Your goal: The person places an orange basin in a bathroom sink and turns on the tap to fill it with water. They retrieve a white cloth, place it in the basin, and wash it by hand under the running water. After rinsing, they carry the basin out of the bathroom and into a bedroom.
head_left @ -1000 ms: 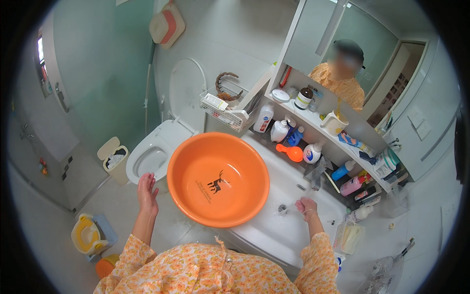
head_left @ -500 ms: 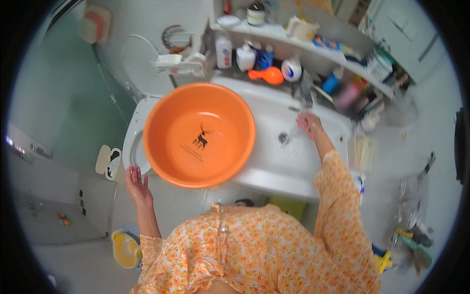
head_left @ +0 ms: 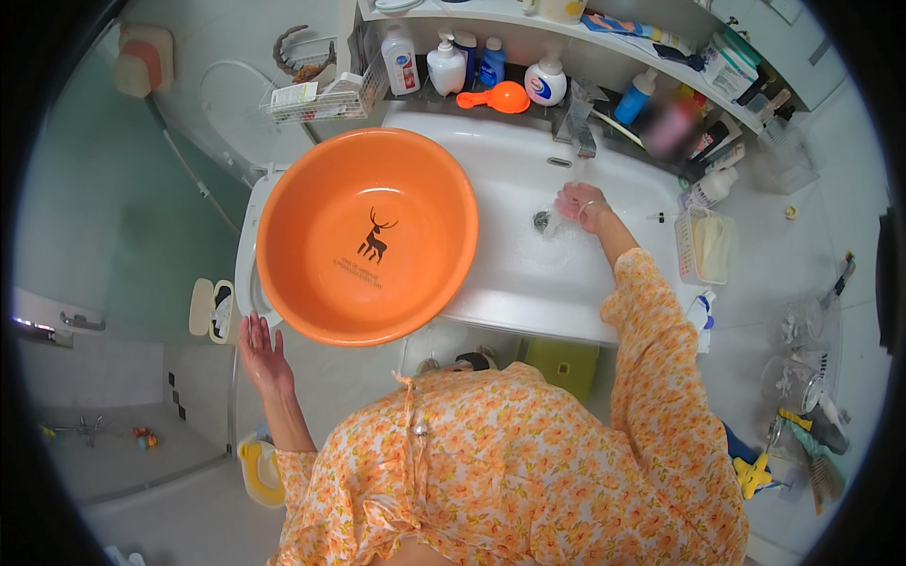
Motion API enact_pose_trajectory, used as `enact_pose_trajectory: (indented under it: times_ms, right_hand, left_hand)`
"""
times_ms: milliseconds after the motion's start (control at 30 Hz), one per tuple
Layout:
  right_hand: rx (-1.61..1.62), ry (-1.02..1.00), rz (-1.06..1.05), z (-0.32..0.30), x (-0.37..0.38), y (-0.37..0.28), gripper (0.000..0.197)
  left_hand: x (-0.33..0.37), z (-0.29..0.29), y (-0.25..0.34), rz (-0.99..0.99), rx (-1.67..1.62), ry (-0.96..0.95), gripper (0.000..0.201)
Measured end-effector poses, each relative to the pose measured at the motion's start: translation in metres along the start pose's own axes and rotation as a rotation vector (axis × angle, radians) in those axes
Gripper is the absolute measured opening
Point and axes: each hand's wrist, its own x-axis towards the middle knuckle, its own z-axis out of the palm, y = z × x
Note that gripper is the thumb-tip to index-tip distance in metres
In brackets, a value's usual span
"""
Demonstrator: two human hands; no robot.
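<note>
Under the silver faucet [head_left: 578, 132], my right hand [head_left: 580, 204] is open in the running water, above the white sink [head_left: 500, 311] and close to its drain [head_left: 542, 222]. A bracelet circles that wrist. A large orange basin [head_left: 415, 245] with a dark deer print on its bottom rests across the sink's left side, reaching over toward the toilet [head_left: 247, 259]. My left hand [head_left: 265, 355] is held out with fingers spread, beside the basin's lower left and near the toilet seat. It holds nothing and appears apart from the basin.
Behind the sink stand a white pump bottle [head_left: 446, 66], an orange scoop [head_left: 500, 97] and several other bottles. A crowded shelf [head_left: 566, 33] runs above them. A wire basket [head_left: 330, 102] sits by the toilet lid. A green stool [head_left: 560, 366] is below the sink.
The view has shifted, so the sink and basin appear higher and further left. My right hand stays in the water by the faucet; my left hand remains spread beside the basin.
</note>
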Motion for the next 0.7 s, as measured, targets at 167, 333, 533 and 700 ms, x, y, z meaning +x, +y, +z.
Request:
enact_pose_trajectory:
  times_ms: [167, 333, 533, 700]
  right_hand:
    - [0.021, -0.018, -0.051, 0.014, -0.007, -0.028, 0.024]
    - [0.096, 0.097, 0.013, 0.016, -0.002, -0.024, 0.023]
    - [0.086, 0.099, 0.052, 0.005, 0.004, 0.011, 0.017]
    - [-0.055, 0.1, 0.166, 0.011, -0.012, 0.036, 0.018]
  left_hand:
    - [0.0, 0.002, 0.0, 0.002, -0.018, -0.014, 0.042]
    - [-0.001, 0.001, -0.002, 0.009, -0.016, -0.021, 0.041]
    - [-0.005, 0.003, -0.003, 0.015, -0.001, -0.012, 0.041]
    - [-0.005, -0.002, -0.002, 0.014, -0.006, 0.0, 0.041]
